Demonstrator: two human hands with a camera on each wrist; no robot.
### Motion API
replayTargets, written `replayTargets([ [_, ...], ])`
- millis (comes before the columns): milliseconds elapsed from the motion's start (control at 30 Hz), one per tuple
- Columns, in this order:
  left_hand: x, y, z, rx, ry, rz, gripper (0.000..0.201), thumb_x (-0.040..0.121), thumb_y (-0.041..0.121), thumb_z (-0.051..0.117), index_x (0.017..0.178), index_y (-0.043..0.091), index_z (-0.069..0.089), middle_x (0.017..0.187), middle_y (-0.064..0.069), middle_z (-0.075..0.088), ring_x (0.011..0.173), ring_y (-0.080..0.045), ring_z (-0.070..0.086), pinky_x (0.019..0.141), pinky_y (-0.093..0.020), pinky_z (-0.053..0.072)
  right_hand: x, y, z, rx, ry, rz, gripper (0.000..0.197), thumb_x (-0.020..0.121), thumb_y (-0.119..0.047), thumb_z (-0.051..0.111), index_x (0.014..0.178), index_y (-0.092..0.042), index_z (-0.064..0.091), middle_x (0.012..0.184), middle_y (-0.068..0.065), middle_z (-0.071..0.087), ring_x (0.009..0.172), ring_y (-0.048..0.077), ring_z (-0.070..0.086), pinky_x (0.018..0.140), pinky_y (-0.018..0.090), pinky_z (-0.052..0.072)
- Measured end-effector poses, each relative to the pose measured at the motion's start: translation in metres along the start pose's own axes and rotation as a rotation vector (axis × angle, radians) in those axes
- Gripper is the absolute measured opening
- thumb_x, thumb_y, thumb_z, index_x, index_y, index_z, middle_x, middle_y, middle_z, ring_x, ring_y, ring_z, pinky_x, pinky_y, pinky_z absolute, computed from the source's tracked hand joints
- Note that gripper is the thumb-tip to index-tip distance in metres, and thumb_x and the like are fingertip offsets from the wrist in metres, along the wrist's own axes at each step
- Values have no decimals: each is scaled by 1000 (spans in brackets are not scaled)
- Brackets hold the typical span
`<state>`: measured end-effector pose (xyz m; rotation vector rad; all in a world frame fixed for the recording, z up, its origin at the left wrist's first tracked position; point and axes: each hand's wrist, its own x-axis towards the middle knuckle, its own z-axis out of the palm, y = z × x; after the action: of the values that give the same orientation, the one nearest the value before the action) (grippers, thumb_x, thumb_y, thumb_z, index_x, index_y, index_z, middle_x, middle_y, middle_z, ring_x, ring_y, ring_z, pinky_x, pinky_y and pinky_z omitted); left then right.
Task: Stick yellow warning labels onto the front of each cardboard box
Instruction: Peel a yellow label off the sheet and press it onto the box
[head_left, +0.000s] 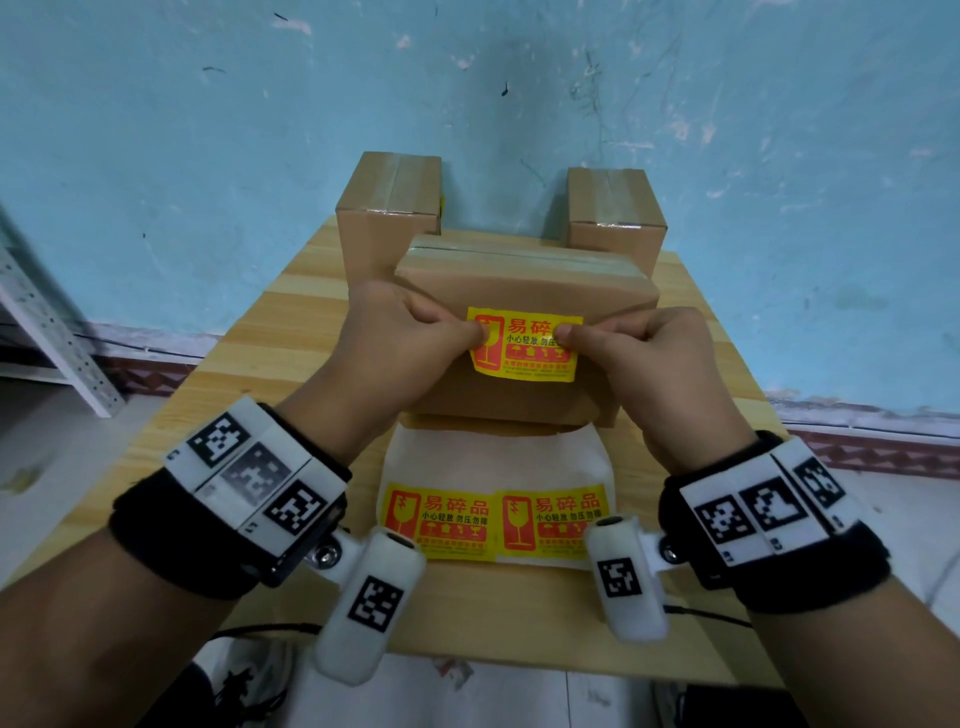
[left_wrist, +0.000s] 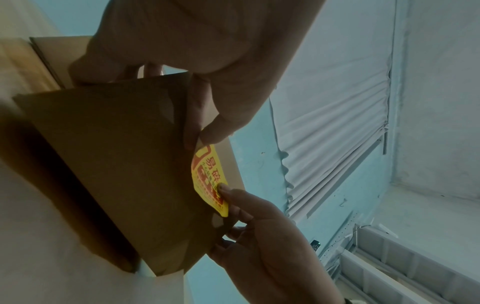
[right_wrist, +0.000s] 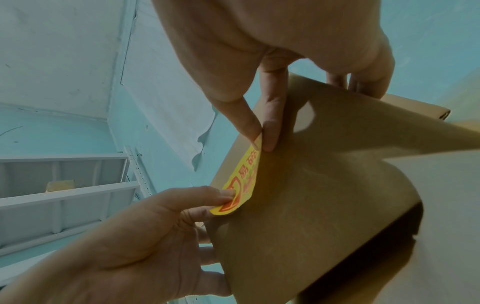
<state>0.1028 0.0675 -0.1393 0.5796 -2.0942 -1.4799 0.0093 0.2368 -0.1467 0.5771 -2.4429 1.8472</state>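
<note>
Head view: a wooden table (head_left: 270, 358) set against a blue wall (head_left: 208, 130), bearing three cardboard boxes. The front box (head_left: 524, 405) is tilted, its near face turned up toward the camera and its taped seam along the far top edge; behind it stand the rear left box (head_left: 389, 208) and the rear right box (head_left: 615, 213), both upright and sealed with clear tape. A yellow warning label (head_left: 524, 347) (red goblet symbol and red Chinese characters) lies against the near face of the front box. The left hand (head_left: 400, 348) pinches the label's left edge between thumb and forefinger, the remaining fingers curled around the box's left side; the right hand (head_left: 649, 353) pinches the label's right edge likewise, its other fingers behind the box's right side. The wrist views show the label's lower part lifted away from the cardboard and not pressed flat. On the table just in front of the box lies a white backing sheet (head_left: 493, 457) carrying two unused labels (head_left: 493, 519) side by side. A grey metal shelf (head_left: 47, 332) stands at the far left.
</note>
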Motion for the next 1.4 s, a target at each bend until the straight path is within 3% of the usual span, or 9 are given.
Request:
replayTargets([
  [233,0,-1,1,12,-7,8,11,76,20,83,69,13,79,75,-10,76,80,-15,70,69,-28,54,-2,-2,-1,9,-7,-6,18,80,-27,81,68,-12,79,74,17,74,74,25,70,71,46,56],
  [400,1,-1,1,19,-5,17,11,76,19,82,72,10,79,76,-11,75,81,-15,70,71,-31,53,-1,0,0,35,-8,-33,28,82,-31,78,69,-7,79,77,31,71,83,47,65,73,54,54],
  [567,2,-2,0,4,-15,37,18,77,22,82,74,5,79,80,-19,75,89,-29,71,80,-43,56,0,2,-1,16,-23,-66,25,84,-32,77,70,-11,80,72,23,73,66,34,65,67,47,54],
  [633,2,-4,0,-18,-17,65,30,77,28,82,72,-1,77,82,-29,71,84,-36,68,73,-42,53,0,2,-1,-1,-14,-79,25,84,-32,77,67,-13,80,70,23,73,62,26,62,65,49,54],
  [700,3,-5,1,-14,-3,89,39,75,35,83,69,-2,76,78,-32,69,67,-29,62,65,-34,44,0,3,0,-15,-4,-85,26,83,-34,77,65,-16,78,67,21,72,60,21,60,64,48,54],
  [867,5,-7,0,0,26,105,39,75,38,83,59,4,74,65,-24,67,61,-14,55,62,-29,39,-1,4,0,-47,26,-103,39,79,-42,79,55,-12,74,53,19,66,48,17,52,56,39,45],
  [1133,9,-9,-6,48,36,121,52,73,45,83,42,10,59,37,4,51,47,-10,52,58,-24,38,2,6,-6,-50,-6,-112,45,82,-41,77,46,-16,66,34,-5,53,36,4,43,47,15,37],
  [1300,19,-11,-12,2,33,65,58,66,45,87,33,15,51,33,6,42,37,-5,41,50,-22,33,6,6,-11,-24,-8,-149,50,86,-35,74,45,-12,62,45,11,55,44,15,47,51,20,40],
  [1400,22,-11,-14,-24,28,25,58,65,44,88,29,18,50,35,8,42,39,-2,42,52,-23,34,7,8,-12,-9,-6,-159,53,89,-32,71,42,-12,58,44,10,52,45,16,47,52,19,39],
])
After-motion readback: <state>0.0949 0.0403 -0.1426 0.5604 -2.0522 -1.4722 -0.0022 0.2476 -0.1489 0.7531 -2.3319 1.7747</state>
